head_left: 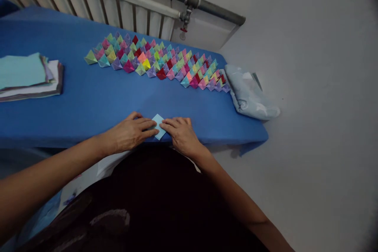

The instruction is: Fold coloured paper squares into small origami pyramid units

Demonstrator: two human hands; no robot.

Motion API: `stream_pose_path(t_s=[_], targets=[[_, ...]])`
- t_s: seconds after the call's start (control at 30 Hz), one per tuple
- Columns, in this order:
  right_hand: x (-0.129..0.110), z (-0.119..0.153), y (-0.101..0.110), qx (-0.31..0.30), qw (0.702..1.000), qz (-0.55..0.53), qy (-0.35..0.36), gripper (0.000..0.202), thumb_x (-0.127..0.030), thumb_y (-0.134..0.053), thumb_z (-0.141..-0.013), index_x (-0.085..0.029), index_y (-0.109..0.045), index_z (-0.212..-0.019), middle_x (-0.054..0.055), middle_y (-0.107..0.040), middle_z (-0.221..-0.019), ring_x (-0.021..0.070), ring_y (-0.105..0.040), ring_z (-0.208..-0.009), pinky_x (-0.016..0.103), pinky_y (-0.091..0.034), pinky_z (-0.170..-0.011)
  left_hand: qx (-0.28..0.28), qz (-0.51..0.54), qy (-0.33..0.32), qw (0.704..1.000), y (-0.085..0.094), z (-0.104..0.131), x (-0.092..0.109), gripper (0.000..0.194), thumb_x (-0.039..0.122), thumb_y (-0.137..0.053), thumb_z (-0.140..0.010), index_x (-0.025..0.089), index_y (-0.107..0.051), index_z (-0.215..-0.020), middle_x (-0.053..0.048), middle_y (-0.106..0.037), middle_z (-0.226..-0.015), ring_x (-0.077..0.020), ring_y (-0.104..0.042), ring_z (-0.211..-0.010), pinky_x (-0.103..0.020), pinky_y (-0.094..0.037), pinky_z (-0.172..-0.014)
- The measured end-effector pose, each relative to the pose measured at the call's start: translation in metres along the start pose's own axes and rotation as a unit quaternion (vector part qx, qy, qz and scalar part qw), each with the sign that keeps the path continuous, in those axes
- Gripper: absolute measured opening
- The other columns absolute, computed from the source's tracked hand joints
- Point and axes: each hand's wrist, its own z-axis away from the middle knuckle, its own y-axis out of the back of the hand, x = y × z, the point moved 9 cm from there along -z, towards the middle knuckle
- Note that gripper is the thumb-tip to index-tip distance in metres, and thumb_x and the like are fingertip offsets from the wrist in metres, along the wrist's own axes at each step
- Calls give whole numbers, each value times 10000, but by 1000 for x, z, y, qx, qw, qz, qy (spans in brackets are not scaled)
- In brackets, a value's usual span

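Note:
A small light blue folded paper lies as a diamond on the blue cloth near the table's front edge. My left hand holds its left side, the fingertips resting on top. From the other side, my right hand has its fingers pressed on the paper's right edge. Parts of both thumbs and the paper's side corners are hidden under the fingers. Beyond the hands stand rows of folded paper pieces, pointed and many-coloured, set close together.
On the left lies a stack of paper sheets, light blue on top. A folded grey-blue cloth bundle sits at the table's right end, next to the wall. Behind the table run a white radiator and a pipe with a valve.

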Motion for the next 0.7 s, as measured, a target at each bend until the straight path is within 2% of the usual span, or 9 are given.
stream_pose_path(t_s=[0.2, 0.3, 0.37, 0.47, 0.53, 0.7], targets=[[-2, 1, 2, -16, 1000, 8, 0, 473, -84, -454, -958, -333, -596, -1334, 17, -602, -1403, 254, -498, -1128, 414, -291, -898, -22, -13, -28, 999, 1, 3, 8, 380, 118, -439, -956, 283, -608, -1254, -122, -625, -1282, -245, -573, -1212, -413, -392, -973], [-2, 2, 1, -15, 1000, 1, 4, 482, -84, -452, -955, -352, -601, -1328, 19, -580, -1430, 261, -487, -1153, 424, -285, -911, -41, 15, -23, 999, 0, 5, 6, 361, 173, -461, -951, 311, -626, -1241, -113, -602, -1347, -260, -528, -1283, -427, -385, -1000], [-1, 3, 1, -15, 1000, -11, 1, 483, -83, -444, -950, -349, -608, -1319, 17, -572, -1441, 266, -480, -1176, 431, -282, -926, -32, 57, 2, 998, 2, 5, -1, 397, 207, -440, -959, 310, -581, -1315, -101, -606, -1367, -251, -525, -1298, -416, -385, -1010], [0, 4, 4, -14, 999, -51, -10, 437, -142, -506, -922, -301, -610, -1315, 28, -581, -1434, 275, -477, -1199, 440, -278, -972, -2, 118, 71, 991, 5, 4, -18, 418, 275, -426, -977, 260, -517, -1385, -85, -665, -1304, -221, -612, -1179, -379, -396, -1002], [2, 4, 6, -11, 996, -84, -17, 402, -208, -563, -899, -277, -621, -1291, 33, -596, -1419, 278, -480, -1207, 440, -276, -1000, 5, 134, 102, 986, 6, 2, -25, 382, 329, -455, -972, 230, -563, -1325, -76, -702, -1233, -209, -655, -1080, -367, -403, -991], [7, 2, 8, 5, 992, -124, -28, 273, -291, -593, -915, -280, -674, -1175, 25, -643, -1361, 254, -509, -1190, 432, -274, -1009, 21, 141, 86, 986, 7, -3, -22, 261, 351, -481, -965, 228, -655, -1115, -66, -728, -1141, -197, -675, -1003, -373, -399, -963]])
